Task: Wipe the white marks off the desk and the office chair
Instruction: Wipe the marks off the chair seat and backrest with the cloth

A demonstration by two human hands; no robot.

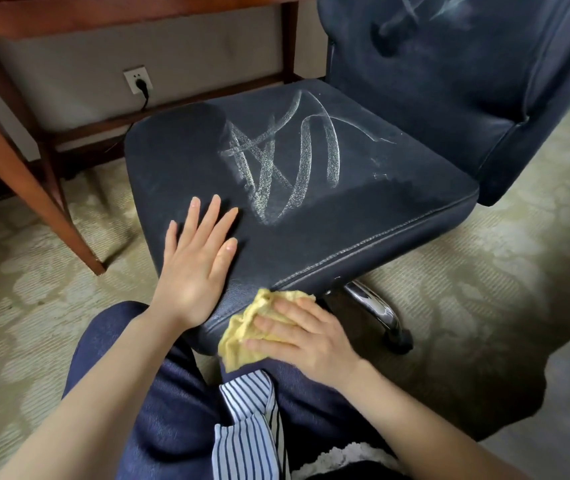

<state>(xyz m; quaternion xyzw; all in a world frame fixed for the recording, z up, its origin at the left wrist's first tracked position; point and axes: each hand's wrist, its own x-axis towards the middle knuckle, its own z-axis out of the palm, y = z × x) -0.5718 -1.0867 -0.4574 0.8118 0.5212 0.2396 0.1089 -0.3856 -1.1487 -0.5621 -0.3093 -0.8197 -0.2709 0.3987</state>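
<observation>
At seat (363,230) front edge, cloth (242,334) under right hand (308,337)

Left hand (196,268) flat, fingers spread, on front corner of dark blue office chair (363,216) seat. Right hand (306,336) presses crumpled yellow cloth (242,337) against seat's front edge. White marks (287,157) scrawled across seat centre; fainter streaks on backrest. Wooden desk (17,140) legs at left, wall socket (138,80) behind, patterned carpet (484,271) beneath.
</observation>
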